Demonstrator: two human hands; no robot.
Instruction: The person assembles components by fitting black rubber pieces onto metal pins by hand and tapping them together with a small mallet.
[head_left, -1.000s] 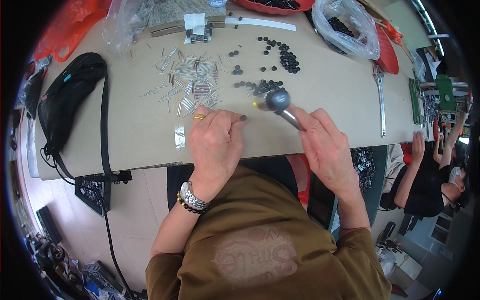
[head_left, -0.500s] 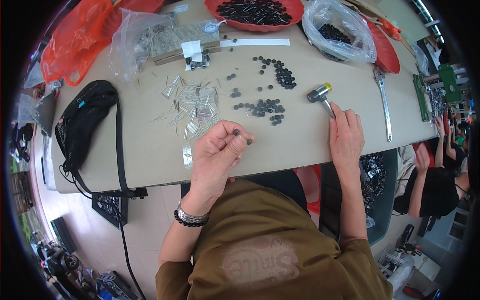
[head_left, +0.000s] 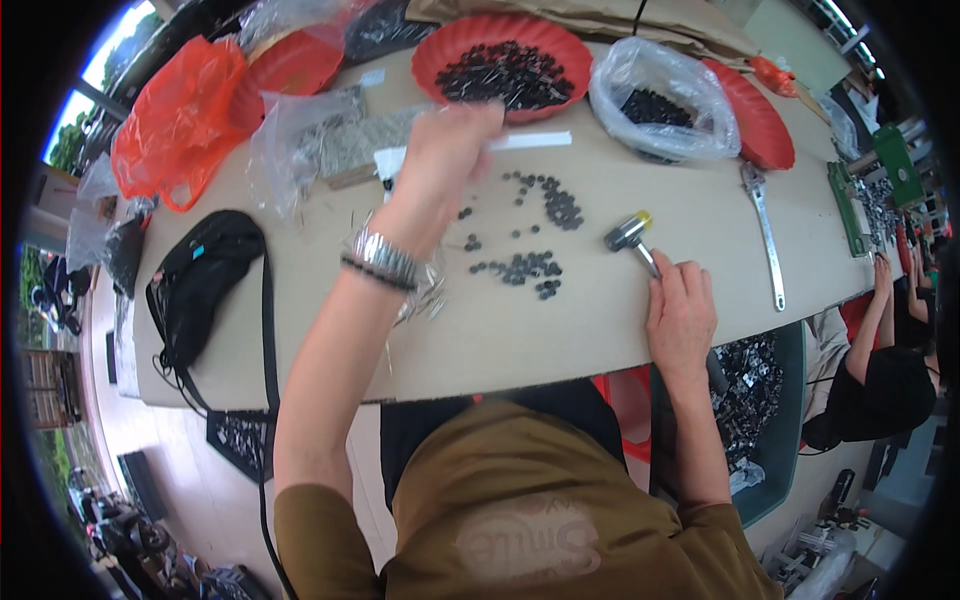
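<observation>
Because the left hand (head_left: 450,150) blurs near the red dish (head_left: 427,65), I cannot tell whether its fingers are spread or pinching something; a careless brush could spill the black pieces (head_left: 510,72) inside. The right hand (head_left: 682,315) is curled around the handle of the hammer (head_left: 630,236) above the desk (head_left: 560,345); a leftward sweep might scatter the loose black caps (head_left: 564,211).

A person (head_left: 490,440) wore a brownish-olive T-shirt (head_left: 440,510) with short, loose sleeves (head_left: 318,535) and a pale, faded print (head_left: 525,545) across the front. A silver metal watch (head_left: 386,258) circled the left wrist (head_left: 398,238), a black bracelet (head_left: 374,272) (its details blurred) beside it; dark clothing (head_left: 408,440) covered the lap.
</observation>
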